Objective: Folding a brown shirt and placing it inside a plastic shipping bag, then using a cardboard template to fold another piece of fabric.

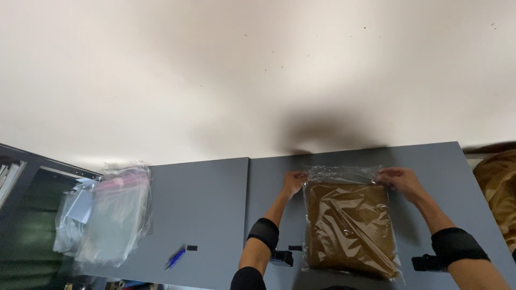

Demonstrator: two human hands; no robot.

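clear plastic bag [348, 220] with a folded brown cloth [344, 228] inside, lying flat on the grey table [209, 204], on its right half, bag top toward the far edge, bag bottom close to the near edge. the plastic is glossy and creased, and an unfilled strip of it runs along the top.

left hand [294, 181] closed on the bag's top left corner, fingers pinching the plastic. right hand [399, 180] closed on the top right corner, same pinch. both forearms reach up from the near edge, one on each side of the bag. a black band [264, 232] sits on the left forearm and another black band [456, 244] on the right.

a seam [248, 215] splits the table top into two panels; the bag lies just right of it. on the left panel, near the near edge, a blue pen [175, 259] with a small black piece [192, 247] just beside it. a stack of empty clear bags [110, 215] hangs over the left edge of the table. at the right edge, off the table, more brown cloth [497, 188]. pale wall [258, 70] behind the far edge.
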